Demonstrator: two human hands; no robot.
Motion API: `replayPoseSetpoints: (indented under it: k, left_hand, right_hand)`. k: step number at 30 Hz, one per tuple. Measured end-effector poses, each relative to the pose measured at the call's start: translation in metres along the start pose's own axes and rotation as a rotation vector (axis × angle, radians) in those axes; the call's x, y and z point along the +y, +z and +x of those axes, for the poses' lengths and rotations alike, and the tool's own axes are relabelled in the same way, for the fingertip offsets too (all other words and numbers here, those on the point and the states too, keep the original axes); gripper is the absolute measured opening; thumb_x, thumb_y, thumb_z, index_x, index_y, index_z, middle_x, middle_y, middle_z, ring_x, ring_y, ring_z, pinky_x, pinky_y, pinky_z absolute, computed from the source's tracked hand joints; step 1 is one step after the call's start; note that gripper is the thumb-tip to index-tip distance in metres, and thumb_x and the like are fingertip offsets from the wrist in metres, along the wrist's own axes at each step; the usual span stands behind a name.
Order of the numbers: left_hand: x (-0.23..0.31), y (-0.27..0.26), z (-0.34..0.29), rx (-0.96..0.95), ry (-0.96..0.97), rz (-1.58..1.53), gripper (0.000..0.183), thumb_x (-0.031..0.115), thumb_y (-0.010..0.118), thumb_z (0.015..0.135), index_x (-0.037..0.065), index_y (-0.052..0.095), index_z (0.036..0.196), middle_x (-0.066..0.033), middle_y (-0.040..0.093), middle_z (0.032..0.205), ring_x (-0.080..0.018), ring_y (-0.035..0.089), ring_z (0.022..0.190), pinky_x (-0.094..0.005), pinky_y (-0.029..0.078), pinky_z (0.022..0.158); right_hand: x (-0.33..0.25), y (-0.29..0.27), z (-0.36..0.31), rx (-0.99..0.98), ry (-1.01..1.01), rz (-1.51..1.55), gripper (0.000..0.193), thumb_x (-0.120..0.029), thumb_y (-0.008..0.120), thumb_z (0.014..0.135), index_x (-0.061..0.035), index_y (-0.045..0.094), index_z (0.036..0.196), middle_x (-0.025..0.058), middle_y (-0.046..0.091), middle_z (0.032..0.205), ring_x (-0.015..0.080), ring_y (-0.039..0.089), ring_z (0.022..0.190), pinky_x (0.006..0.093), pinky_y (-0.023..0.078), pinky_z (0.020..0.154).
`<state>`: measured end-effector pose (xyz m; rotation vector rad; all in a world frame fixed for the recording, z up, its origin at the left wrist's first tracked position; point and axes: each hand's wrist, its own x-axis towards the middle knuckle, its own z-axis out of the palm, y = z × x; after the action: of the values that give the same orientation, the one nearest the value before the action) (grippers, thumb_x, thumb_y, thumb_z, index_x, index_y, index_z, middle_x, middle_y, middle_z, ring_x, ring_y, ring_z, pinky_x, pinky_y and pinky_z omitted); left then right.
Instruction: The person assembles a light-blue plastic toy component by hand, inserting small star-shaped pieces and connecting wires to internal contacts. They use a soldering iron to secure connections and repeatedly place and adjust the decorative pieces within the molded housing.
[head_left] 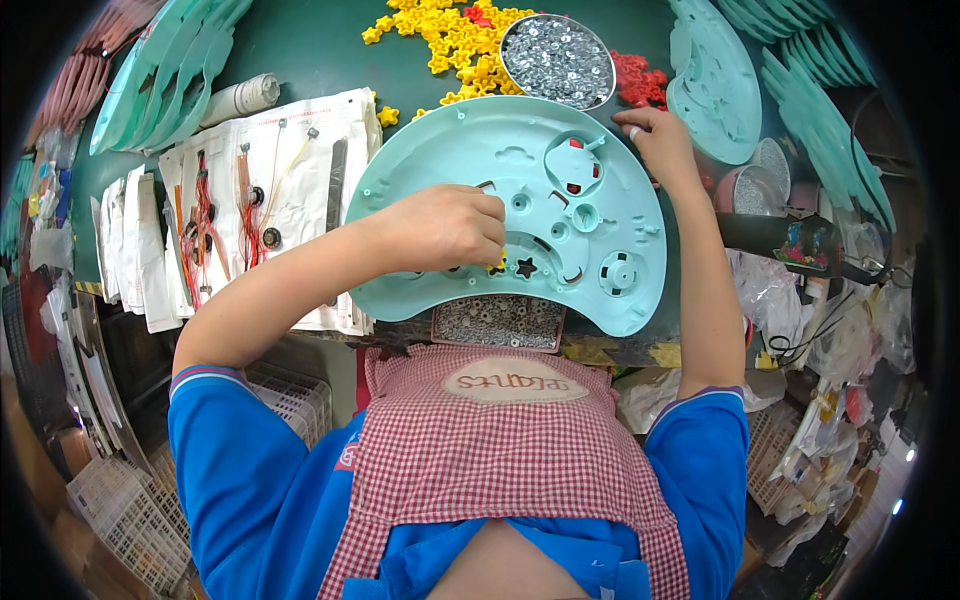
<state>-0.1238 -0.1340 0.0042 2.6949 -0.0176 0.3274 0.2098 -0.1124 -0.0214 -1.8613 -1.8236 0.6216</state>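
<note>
A large turquoise plastic shell [520, 135], curved like a half moon, lies hollow side up before me. My left hand [450, 228] is closed over its middle, with a yellow star piece [497, 262] at the fingertips, partly covered by them. Beside that piece is a star-shaped hole [526, 268] in the shell. At the shell's right rim, my right hand [660, 145] has its fingers drawn together next to a pile of red star pieces [640, 80]. Whatever those fingers hold is hidden. Red parts [575, 172] show in the shell's round opening.
Yellow star pieces [465, 50] lie beyond the shell, beside a round tin of screws [556, 60]. A tray of small metal parts [497, 322] sits at the near table edge. Wired parts [255, 195] rest on white bags at left. More turquoise shells [715, 85] stand at right.
</note>
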Motion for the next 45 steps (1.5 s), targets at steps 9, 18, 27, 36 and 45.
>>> replayPoseSetpoints:
  k: [9, 18, 27, 36, 45]
  left_hand:
    - [0.010, 0.014, 0.005, -0.066, -0.026, -0.045, 0.008, 0.013, 0.062, 0.072, 0.008, 0.065, 0.079, 0.0013, 0.064, 0.086, -0.0196, 0.059, 0.086, -0.0330, 0.051, 0.073]
    - [0.027, 0.016, 0.008, -0.076, -0.306, -0.068, 0.007, 0.014, 0.069, 0.073, 0.009, 0.065, 0.076, -0.0003, 0.061, 0.076, -0.0209, 0.061, 0.081, -0.0355, 0.053, 0.065]
    - [0.023, 0.020, -0.003, 0.176, -0.243, 0.018, 0.021, 0.011, 0.068, 0.069, 0.011, 0.073, 0.090, 0.0004, 0.067, 0.088, -0.0218, 0.060, 0.083, -0.0355, 0.053, 0.068]
    - [0.018, 0.015, 0.008, -0.044, -0.172, -0.197, 0.021, 0.013, 0.071, 0.071, 0.010, 0.072, 0.091, 0.0007, 0.067, 0.087, -0.0204, 0.060, 0.090, -0.0361, 0.052, 0.073]
    - [0.015, 0.023, -0.001, 0.078, 0.025, -0.029, 0.024, 0.011, 0.065, 0.069, 0.012, 0.072, 0.091, 0.0019, 0.067, 0.099, -0.0217, 0.059, 0.103, -0.0364, 0.054, 0.082]
  right_hand:
    - [-0.005, 0.007, 0.020, -0.183, -0.115, -0.170, 0.026, -0.014, 0.069, 0.075, -0.0059, 0.073, 0.099, 0.0143, 0.066, 0.094, 0.0322, 0.067, 0.087, 0.0382, 0.053, 0.080]
    - [-0.071, -0.008, -0.048, 0.021, -0.023, 0.261, 0.016, -0.011, 0.069, 0.086, -0.0062, 0.074, 0.100, 0.0051, 0.071, 0.082, 0.0103, 0.063, 0.069, 0.0261, 0.051, 0.063]
    - [-0.098, 0.027, -0.105, -0.546, -0.474, 0.074, 0.022, -0.009, 0.073, 0.074, -0.0112, 0.073, 0.095, 0.0049, 0.067, 0.078, 0.0224, 0.062, 0.080, 0.0346, 0.048, 0.077]
    - [-0.086, 0.036, -0.102, -0.327, -0.609, -0.106, 0.012, -0.013, 0.077, 0.067, -0.0145, 0.072, 0.078, -0.0003, 0.054, 0.094, 0.0198, 0.050, 0.099, 0.0426, 0.030, 0.099]
    - [-0.092, 0.037, -0.104, -0.335, -0.591, -0.115, 0.016, -0.013, 0.077, 0.067, -0.0139, 0.070, 0.082, -0.0005, 0.055, 0.093, 0.0204, 0.051, 0.098, 0.0421, 0.031, 0.099]
